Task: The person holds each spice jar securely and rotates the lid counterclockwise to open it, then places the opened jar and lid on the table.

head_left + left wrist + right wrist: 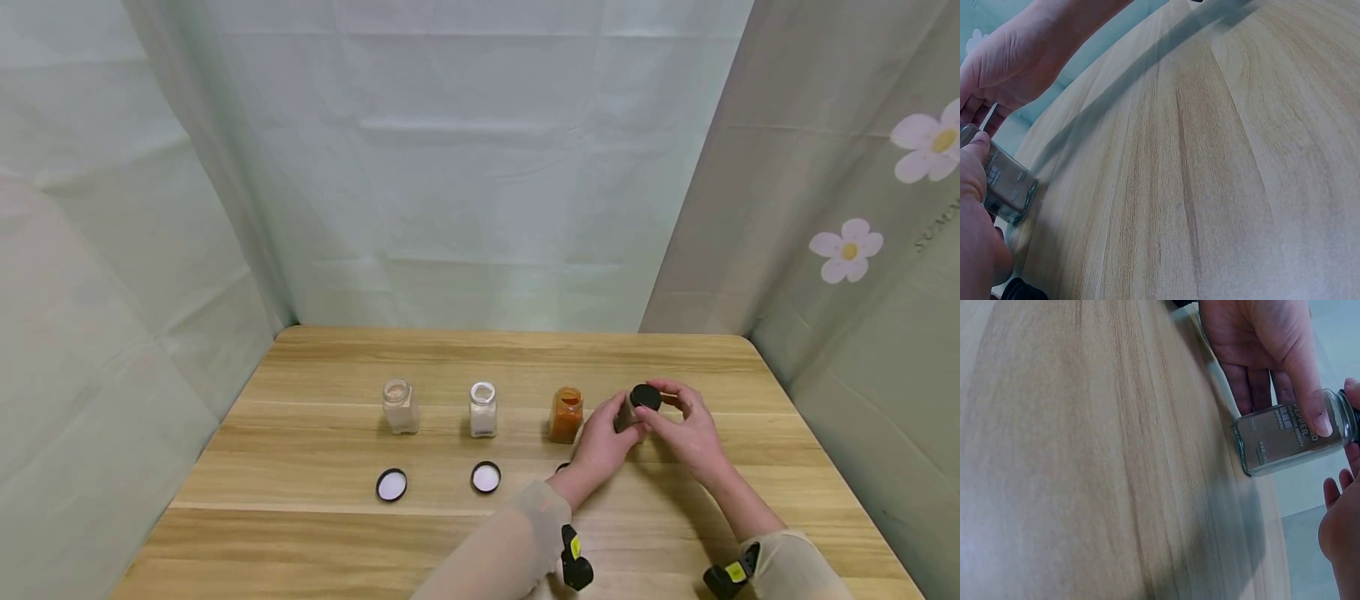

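My left hand (606, 433) grips a small glass jar (1288, 431) of grey-brown powder, its thumb lying along the printed side. The word "pepper" seems to show on the print. On the jar's neck sits a black lid (646, 397), which my right hand (686, 425) pinches between thumb and fingers. Whether the lid is loose cannot be told. Left of the hands stands an uncapped jar of orange powder (566, 415). Farther left are an uncapped jar of white contents (483, 410) and another of pale beige powder (401, 407).
Two black-rimmed lids with white insides, a left lid (392, 484) and a middle lid (486, 477), lie in front of the jars. My left wrist mostly hides a third lid (563, 467). Cloth curtains (465, 167) surround the wooden table (300, 533) at the back and sides.
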A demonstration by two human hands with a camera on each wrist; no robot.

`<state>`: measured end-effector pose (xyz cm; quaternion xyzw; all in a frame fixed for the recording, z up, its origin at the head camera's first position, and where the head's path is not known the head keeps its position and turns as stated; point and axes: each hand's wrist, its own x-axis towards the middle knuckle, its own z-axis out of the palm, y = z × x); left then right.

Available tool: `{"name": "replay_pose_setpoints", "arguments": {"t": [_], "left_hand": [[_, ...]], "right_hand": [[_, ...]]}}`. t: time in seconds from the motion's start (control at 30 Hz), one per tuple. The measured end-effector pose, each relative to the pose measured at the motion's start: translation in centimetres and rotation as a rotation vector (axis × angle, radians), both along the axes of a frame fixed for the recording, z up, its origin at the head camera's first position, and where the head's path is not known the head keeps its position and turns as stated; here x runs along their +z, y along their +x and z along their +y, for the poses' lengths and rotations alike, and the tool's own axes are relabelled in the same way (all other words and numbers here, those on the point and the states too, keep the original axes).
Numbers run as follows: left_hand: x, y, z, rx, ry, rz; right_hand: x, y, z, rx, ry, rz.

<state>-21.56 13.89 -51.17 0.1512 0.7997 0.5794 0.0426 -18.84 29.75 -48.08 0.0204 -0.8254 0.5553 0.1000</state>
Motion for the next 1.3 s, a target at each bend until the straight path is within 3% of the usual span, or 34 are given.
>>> {"name": "replay_pose_setpoints", "arguments": {"t": [0.4,0.8,1.3], "left_hand": [[-0.04,-0.03,-0.11,-0.016,0.006,0.033],[0.12,0.08,-0.09,-0.015,0.003,0.039],[0.11,-0.1,-0.07,-0.003,-0.013,0.009]], "right_hand": [[-0.12,0.2,0.08,0.049,0.034,0.055],[-0.47,0.14,0.08,0.103,0.029,0.202],[-0.41,0.09,0.17,0.044,0.03,0.081]]}}
